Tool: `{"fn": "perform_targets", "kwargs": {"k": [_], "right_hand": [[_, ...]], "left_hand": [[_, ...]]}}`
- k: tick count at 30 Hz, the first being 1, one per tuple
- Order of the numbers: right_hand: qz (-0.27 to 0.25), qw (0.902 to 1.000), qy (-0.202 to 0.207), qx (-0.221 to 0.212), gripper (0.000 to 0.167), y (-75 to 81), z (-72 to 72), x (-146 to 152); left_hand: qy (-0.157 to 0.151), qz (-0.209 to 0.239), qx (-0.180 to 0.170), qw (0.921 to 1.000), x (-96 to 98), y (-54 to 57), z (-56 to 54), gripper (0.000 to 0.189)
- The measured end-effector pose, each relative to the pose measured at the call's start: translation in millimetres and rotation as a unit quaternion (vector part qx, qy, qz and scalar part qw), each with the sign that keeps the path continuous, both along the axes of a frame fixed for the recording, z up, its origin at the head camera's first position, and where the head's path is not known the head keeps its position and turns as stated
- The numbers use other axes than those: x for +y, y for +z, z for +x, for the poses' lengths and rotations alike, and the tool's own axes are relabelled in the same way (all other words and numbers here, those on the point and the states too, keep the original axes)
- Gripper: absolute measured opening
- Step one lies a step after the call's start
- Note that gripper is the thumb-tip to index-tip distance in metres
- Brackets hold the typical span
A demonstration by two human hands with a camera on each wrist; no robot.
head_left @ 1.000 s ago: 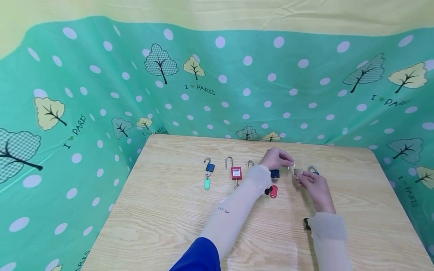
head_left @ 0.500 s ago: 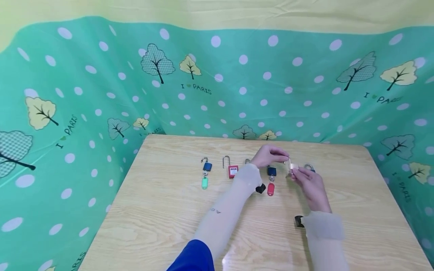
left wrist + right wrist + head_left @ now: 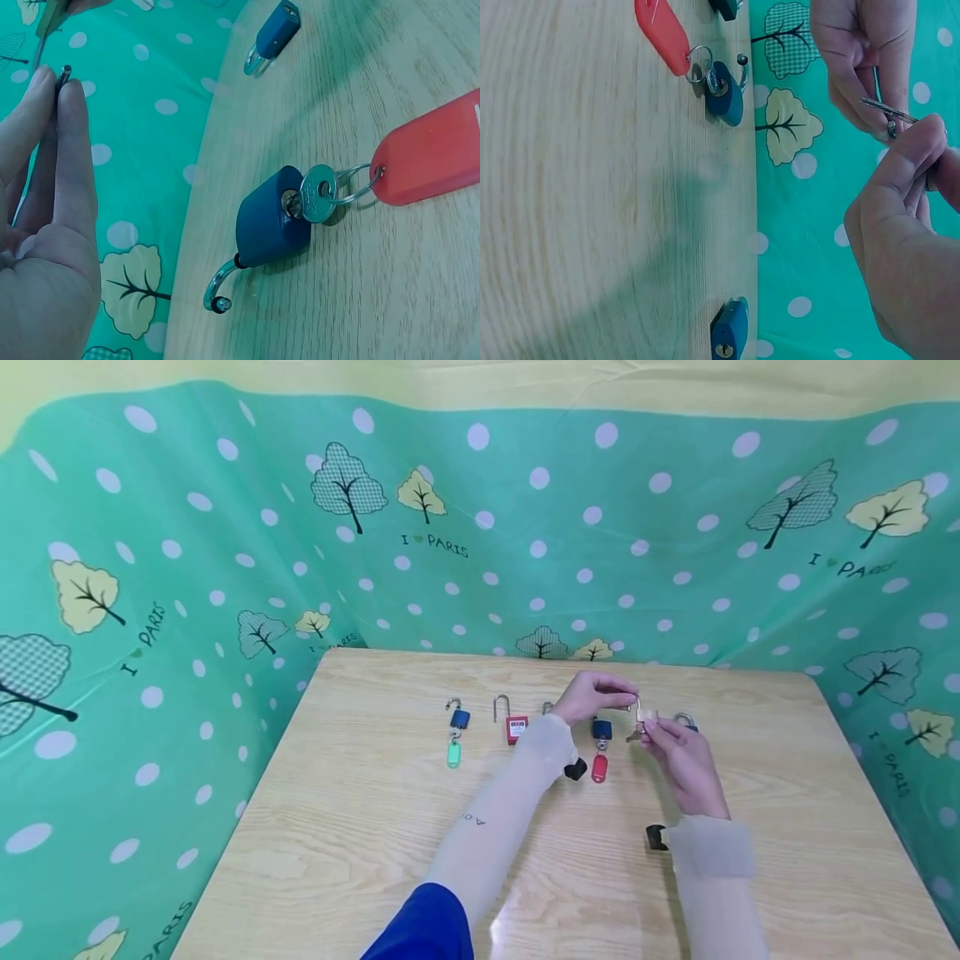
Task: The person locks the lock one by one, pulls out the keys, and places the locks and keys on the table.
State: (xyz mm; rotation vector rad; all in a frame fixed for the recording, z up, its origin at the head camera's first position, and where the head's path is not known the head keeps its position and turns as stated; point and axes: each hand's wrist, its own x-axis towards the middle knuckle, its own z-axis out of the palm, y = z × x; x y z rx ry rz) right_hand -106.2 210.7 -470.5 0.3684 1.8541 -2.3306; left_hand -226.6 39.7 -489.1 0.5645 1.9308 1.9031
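Observation:
A small brass-coloured padlock is held off the table between both hands. My left hand pinches its raised shackle; the tip of the shackle pokes out between thumb and fingers in the left wrist view. The body is gripped by my right hand, whose fingers hide part of it. Keys stick out beside the right fingertips. Below the left hand lies a blue padlock with its shackle open, a key in it and a red tag attached.
Another blue padlock, its shackle down, lies behind the right hand. Farther left are a red padlock and a blue padlock with a green tag. The left arm partly covers another shackle. A patterned curtain backs the table.
Both hands keep hold of the brass padlock. Its body has turned slightly, and the keys now show at its lower left. The head view has shifted a little.

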Motion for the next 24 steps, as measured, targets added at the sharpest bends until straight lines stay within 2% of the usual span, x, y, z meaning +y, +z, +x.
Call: {"fn": "perform_targets", "kwargs": {"k": [8,15,19,24], "right_hand": [[-0.003,1.0,-0.002,0.001,0.046,2.5,-1.0,-4.1],[-0.002,0.9993,-0.022,0.031,0.038,-0.7,-0.6,-7.9],[-0.01,0.9987,-0.037,0.034,0.035,-2.3,-0.8,-10.4],[-0.001,0.9987,-0.043,0.026,0.039,-3.4,-0.6,-13.2]], "left_hand": [[0.011,-0.002,-0.011,0.9999,-0.2,4.9,3.4,0.023],[0.01,0.027,-0.041,0.9988,-1.5,11.6,5.5,0.021],[0.007,0.041,-0.065,0.997,-1.0,13.1,6.2,0.021],[0.006,0.023,-0.055,0.9982,-0.8,11.8,9.0,0.027]]}}
